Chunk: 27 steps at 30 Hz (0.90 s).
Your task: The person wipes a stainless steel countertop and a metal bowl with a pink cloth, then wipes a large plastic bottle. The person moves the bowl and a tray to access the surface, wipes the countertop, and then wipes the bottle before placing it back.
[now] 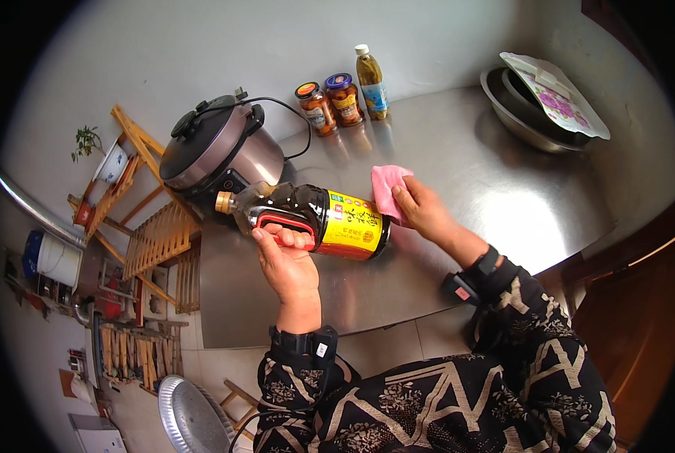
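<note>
My left hand (286,257) grips the red handle of a large plastic bottle of dark sauce (351,225), with a yellow label and a gold cap. The bottle lies tilted on its side above the stainless steel tabletop (428,283), its cap to the left and its base to the right. My right hand (425,208) holds a folded pink cloth (388,189) at the base end of the bottle, against or very near it. Behind the bottle's cap end stands an electric pressure cooker (224,147) with a black lid and a loose power cord.
Two jars (316,109) (345,99) and a plastic bottle with a white cap (373,85) stand by the wall. Metal bowls (504,107) with a floral tray (558,102) sit at the back right. Left of the table are a slatted wooden chair (159,232) and a round metal basin (193,416).
</note>
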Available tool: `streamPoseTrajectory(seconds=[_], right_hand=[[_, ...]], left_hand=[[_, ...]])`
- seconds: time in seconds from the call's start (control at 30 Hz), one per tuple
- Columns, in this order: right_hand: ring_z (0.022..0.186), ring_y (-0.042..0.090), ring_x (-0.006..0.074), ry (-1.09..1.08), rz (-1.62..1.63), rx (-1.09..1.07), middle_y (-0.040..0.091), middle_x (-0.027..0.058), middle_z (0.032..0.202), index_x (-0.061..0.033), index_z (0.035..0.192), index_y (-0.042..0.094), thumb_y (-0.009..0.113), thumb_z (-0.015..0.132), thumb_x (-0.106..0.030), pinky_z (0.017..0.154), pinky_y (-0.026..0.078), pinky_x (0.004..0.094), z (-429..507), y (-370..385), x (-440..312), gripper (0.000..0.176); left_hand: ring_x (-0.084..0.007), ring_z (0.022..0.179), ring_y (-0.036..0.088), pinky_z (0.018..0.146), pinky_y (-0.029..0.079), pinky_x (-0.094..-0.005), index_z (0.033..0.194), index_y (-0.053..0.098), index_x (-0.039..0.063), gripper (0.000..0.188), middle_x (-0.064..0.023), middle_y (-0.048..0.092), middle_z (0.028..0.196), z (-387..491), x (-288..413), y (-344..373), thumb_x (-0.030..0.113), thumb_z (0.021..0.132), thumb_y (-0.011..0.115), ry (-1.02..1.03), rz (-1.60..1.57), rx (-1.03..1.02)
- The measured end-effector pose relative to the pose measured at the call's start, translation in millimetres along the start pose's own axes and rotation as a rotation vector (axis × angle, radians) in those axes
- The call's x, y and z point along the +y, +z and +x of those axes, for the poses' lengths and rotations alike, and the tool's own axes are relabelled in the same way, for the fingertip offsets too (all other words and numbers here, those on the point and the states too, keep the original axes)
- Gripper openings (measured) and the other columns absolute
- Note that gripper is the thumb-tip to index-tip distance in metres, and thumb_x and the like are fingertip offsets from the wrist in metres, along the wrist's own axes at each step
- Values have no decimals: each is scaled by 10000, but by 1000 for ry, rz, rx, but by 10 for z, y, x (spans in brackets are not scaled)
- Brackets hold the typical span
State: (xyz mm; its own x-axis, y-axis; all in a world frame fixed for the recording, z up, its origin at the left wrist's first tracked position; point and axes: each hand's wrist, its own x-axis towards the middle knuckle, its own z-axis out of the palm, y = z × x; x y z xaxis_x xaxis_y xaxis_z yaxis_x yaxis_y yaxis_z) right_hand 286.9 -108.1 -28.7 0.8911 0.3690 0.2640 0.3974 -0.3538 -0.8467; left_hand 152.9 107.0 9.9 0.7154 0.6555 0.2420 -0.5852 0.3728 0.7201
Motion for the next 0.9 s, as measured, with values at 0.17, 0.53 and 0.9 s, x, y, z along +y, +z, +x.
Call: streamPoseTrajectory(seconds=[0.17, 0.53, 0.9], right_hand=[[837, 590, 47, 60, 719, -379, 675, -21, 923, -49, 1112, 713, 616, 1034, -401, 722, 493, 244, -17, -519, -489, 373], [1444, 389, 482, -550, 210, -127, 386, 327, 1543, -21, 1229, 495, 765, 903, -282, 1179, 348, 488, -148, 181, -440, 498], [1162, 631, 473, 64, 278, 56, 663, 296, 1189, -42, 1435, 403, 542, 1014, -315, 1000, 493, 480, -44, 231, -17, 520]], left_hand=[[-116, 656, 472, 647, 456, -308, 962, 512, 132, 395, 27, 483, 739, 17, -5, -34, 510, 1076, 499, -3, -14, 7], [-123, 658, 475, 659, 454, -318, 976, 555, 114, 413, 20, 483, 728, -137, -20, 130, 518, 1059, 530, 33, 50, -7], [-206, 820, 620, 789, 541, -388, 1069, 587, 69, 386, -64, 635, 859, -193, -74, 176, 444, 1090, 498, 72, 104, -121]])
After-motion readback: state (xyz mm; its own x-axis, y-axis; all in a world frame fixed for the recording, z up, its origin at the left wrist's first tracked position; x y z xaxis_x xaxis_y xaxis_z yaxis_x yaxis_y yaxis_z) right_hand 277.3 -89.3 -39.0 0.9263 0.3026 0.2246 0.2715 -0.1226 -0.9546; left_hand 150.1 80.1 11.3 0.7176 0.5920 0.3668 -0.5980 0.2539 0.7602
